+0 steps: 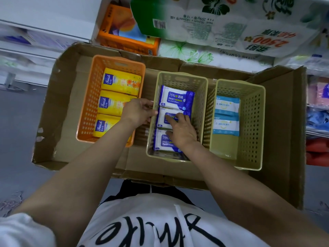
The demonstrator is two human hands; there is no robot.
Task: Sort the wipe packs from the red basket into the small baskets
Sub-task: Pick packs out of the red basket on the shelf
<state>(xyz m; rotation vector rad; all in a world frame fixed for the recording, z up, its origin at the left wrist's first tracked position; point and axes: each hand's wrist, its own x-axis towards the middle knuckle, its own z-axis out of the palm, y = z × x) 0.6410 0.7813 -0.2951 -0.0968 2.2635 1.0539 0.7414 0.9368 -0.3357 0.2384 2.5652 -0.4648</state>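
Three blue alcohol wipe packs [175, 98] sit in a row in the middle beige basket [203, 107]. Right hand [181, 129] is palm-down on them, fingers bent over the middle pack; can't tell if it's really gripping. Left hand [138, 111] curls its fingers on that basket's left rim. Orange basket [89, 97] toward the flattened cardboard's [277, 122] left edge has yellow packs [121, 81]; right beige basket [252, 122] holds two light-blue packs [226, 106].

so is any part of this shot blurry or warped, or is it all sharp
Head view: the three baskets and both hands, left and right, are sharp, and the print on the blue alcohol wipe packs reads clearly; the shelves at far left smear with blur; the wide lens bends the cardboard tray edges; lighting is soft, without glare.
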